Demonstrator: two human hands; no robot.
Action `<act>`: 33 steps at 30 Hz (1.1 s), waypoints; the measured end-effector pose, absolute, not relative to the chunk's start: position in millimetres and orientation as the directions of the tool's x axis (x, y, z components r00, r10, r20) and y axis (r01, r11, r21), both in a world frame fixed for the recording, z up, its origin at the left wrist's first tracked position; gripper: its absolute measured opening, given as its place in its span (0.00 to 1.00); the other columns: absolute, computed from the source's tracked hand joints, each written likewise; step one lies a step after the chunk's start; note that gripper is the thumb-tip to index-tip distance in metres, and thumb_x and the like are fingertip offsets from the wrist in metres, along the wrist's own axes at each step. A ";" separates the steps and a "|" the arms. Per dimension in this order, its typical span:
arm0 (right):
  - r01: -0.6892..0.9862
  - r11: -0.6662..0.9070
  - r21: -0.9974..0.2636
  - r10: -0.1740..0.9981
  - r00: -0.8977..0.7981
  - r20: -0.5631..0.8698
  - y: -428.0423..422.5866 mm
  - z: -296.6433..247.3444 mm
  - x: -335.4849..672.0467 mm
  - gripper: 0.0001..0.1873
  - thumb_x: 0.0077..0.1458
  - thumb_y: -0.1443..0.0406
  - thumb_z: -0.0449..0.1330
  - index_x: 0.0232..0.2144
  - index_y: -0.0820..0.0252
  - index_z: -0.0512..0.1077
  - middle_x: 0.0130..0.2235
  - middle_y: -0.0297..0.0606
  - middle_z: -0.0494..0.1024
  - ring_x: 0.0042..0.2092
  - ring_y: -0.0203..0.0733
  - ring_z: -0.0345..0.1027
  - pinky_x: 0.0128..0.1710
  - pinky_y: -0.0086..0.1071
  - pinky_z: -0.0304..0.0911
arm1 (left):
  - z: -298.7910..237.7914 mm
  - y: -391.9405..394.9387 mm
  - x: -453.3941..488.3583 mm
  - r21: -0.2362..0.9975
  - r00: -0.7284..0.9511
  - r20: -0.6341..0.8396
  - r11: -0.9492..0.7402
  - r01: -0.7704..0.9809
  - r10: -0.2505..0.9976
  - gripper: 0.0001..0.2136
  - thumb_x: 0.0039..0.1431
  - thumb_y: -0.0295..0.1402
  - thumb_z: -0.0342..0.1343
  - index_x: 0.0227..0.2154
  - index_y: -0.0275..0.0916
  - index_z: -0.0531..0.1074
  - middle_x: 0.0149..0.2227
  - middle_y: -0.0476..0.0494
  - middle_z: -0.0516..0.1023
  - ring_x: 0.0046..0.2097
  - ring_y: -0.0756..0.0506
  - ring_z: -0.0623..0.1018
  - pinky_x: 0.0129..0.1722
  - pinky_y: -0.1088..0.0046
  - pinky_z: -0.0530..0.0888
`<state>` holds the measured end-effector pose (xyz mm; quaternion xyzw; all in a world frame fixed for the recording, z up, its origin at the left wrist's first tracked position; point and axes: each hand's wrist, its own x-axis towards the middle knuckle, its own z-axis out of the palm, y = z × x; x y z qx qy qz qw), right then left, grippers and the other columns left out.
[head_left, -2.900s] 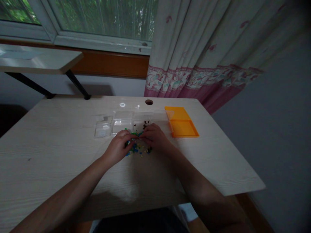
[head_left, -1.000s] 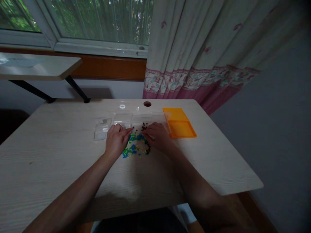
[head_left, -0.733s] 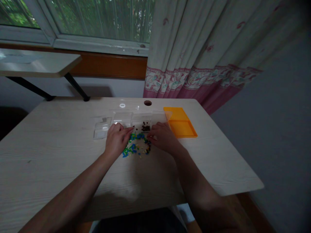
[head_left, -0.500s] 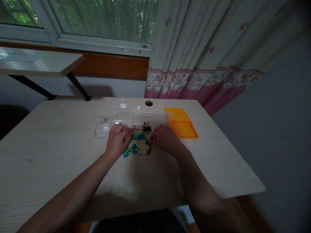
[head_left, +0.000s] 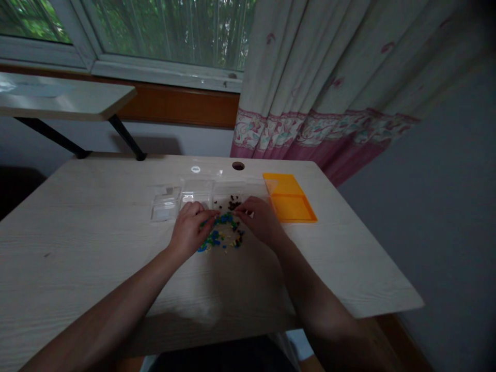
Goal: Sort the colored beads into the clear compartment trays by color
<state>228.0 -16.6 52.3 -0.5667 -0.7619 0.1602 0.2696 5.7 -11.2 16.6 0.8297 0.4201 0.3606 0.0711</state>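
Pale bench (head_left: 116,263), small loose blue, green and yellow pieces (head_left: 214,239) scattered on it between the hands, a few darker ones at right edge of pile. Left hand (head_left: 189,227) at pile's left side, index and thumb bent toward it; right hand (head_left: 263,221) opposite, index and thumb tips close together. Can't tell if the fingers of either of the 2 hands pinch a piece. Just beyond: dark brown bits (head_left: 234,205), clear trays (head_left: 197,192), orange case (head_left: 293,206) lying open at right. Farther back: curtain (head_left: 321,88), window (head_left: 170,36).
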 end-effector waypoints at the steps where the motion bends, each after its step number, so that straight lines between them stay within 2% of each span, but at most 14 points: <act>1: 0.735 0.273 -0.620 0.959 -0.158 0.236 -17.4 51.5 224.2 0.07 0.57 0.64 0.61 0.34 0.59 0.79 0.33 0.37 0.78 0.35 0.37 0.67 0.37 0.31 0.60 | 16.7 -11.9 5.7 0.425 0.399 0.537 -0.647 0.633 0.743 0.11 0.65 0.36 0.53 0.42 0.42 0.79 0.31 0.44 0.67 0.37 0.44 0.68 0.37 0.67 0.65; 6: 0.420 0.093 -0.903 0.996 -0.044 0.082 -22.1 42.0 204.0 0.10 0.53 0.58 0.63 0.33 0.58 0.79 0.29 0.33 0.79 0.31 0.36 0.68 0.32 0.29 0.60 | 15.6 -14.5 6.0 0.457 0.478 0.505 -0.693 0.558 0.718 0.12 0.65 0.36 0.53 0.44 0.41 0.78 0.31 0.44 0.69 0.38 0.44 0.68 0.38 0.67 0.66; 11: 0.165 -0.021 -0.986 0.999 -0.033 -0.027 -21.9 31.2 194.8 0.12 0.47 0.55 0.66 0.30 0.58 0.79 0.29 0.32 0.79 0.34 0.37 0.69 0.35 0.29 0.61 | 13.3 -14.5 6.6 0.494 0.483 0.521 -0.710 0.502 0.704 0.11 0.65 0.36 0.53 0.42 0.39 0.77 0.32 0.43 0.70 0.38 0.44 0.69 0.39 0.66 0.67; 17: 0.095 -0.083 -0.992 0.996 -0.023 -0.085 -25.3 31.8 188.7 0.15 0.45 0.53 0.67 0.29 0.59 0.78 0.27 0.31 0.76 0.32 0.36 0.67 0.31 0.28 0.59 | 12.4 -11.6 6.3 0.589 0.415 0.510 -0.658 0.469 0.753 0.10 0.64 0.37 0.53 0.37 0.39 0.78 0.30 0.45 0.69 0.37 0.45 0.69 0.37 0.68 0.68; 21: 0.122 -0.058 -0.991 0.998 -0.024 -0.062 -27.3 36.0 185.0 0.13 0.45 0.55 0.66 0.28 0.59 0.78 0.28 0.31 0.75 0.33 0.36 0.67 0.32 0.28 0.59 | 11.2 -11.5 6.1 0.628 0.367 0.523 -0.639 0.445 0.769 0.09 0.63 0.37 0.55 0.35 0.40 0.78 0.29 0.46 0.70 0.36 0.46 0.70 0.36 0.69 0.68; 27: 0.101 -0.022 -0.995 0.999 -0.045 -0.027 -26.5 37.2 184.5 0.12 0.47 0.56 0.65 0.30 0.58 0.78 0.28 0.31 0.76 0.33 0.35 0.68 0.35 0.29 0.60 | 9.9 -11.4 6.8 0.707 0.307 0.504 -0.590 0.391 0.808 0.08 0.63 0.36 0.56 0.36 0.40 0.77 0.31 0.46 0.70 0.37 0.46 0.72 0.36 0.69 0.70; 33: 0.114 -0.029 -0.993 0.996 -0.076 -0.038 -26.8 36.9 186.0 0.14 0.48 0.54 0.64 0.31 0.58 0.77 0.26 0.30 0.73 0.31 0.35 0.65 0.30 0.28 0.57 | 10.8 -11.7 5.4 0.727 0.302 0.491 -0.576 0.374 0.817 0.08 0.64 0.37 0.55 0.37 0.40 0.75 0.32 0.46 0.70 0.38 0.46 0.72 0.37 0.69 0.70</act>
